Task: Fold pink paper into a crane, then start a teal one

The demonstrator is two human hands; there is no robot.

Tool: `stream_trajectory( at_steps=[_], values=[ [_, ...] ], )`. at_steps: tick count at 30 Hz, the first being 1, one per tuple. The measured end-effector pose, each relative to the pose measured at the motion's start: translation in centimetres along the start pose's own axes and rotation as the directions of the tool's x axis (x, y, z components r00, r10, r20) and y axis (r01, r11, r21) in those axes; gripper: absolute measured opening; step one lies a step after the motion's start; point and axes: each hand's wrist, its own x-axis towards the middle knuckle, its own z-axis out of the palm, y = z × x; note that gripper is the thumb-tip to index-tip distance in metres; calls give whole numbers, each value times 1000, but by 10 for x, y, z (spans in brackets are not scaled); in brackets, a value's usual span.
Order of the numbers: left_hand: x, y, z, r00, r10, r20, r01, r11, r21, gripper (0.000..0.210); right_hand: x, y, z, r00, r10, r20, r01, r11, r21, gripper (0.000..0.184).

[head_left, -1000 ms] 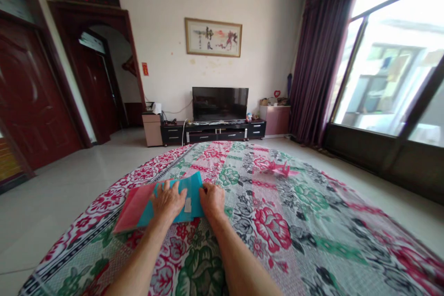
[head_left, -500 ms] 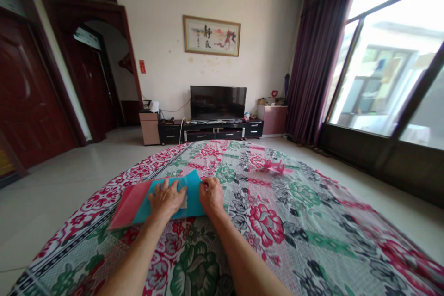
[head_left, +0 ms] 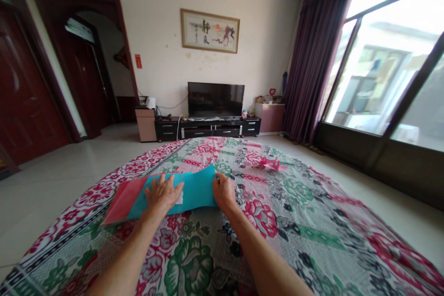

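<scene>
A blue sheet of paper [head_left: 199, 189] reaches across from a flat stack, its right end lifted off the tablecloth. My right hand [head_left: 225, 190] pinches that right edge between thumb and fingers. My left hand [head_left: 164, 193] lies on the blue part of the stack with its fingers spread. Left of it, a pinkish-red sheet [head_left: 123, 201] shows at the stack's end, seemingly inside a clear sleeve. A small pale label [head_left: 180, 198] peeks out by my left fingers. Farther right lies a pink folded paper shape [head_left: 272, 164] with upright points.
A flowered cloth [head_left: 262, 217] covers the round table. Beyond its far edge stand a low black cabinet [head_left: 215, 129] and a television [head_left: 215, 100]. Doors are on the left; a purple curtain [head_left: 308, 64] and windows are on the right.
My right hand has moved to the right, drawing the blue paper's edge with it and lengthening the blue area. My left hand stays flat on the stack. The view has shifted slightly.
</scene>
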Motion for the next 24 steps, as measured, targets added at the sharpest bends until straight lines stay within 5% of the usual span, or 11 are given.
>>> stream_trajectory(
  at_steps=[7, 15, 24],
  values=[
    [-19, 34, -2, 975, 220, -17, -220, 976, -2, 68, 4, 32, -27, 999, 24, -39, -26, 997, -67, 37],
    [-16, 24, 2, 981, 178, 75, -177, 984, -14, 60, 1, 63, -42, 990, 42, -138, -42, 999, 1, 39],
    [-19, 35, 4, 969, 241, 55, -242, 970, -1, 55, 2, 70, -52, 971, 70, -230, -67, 998, 22, 35]
  ],
)
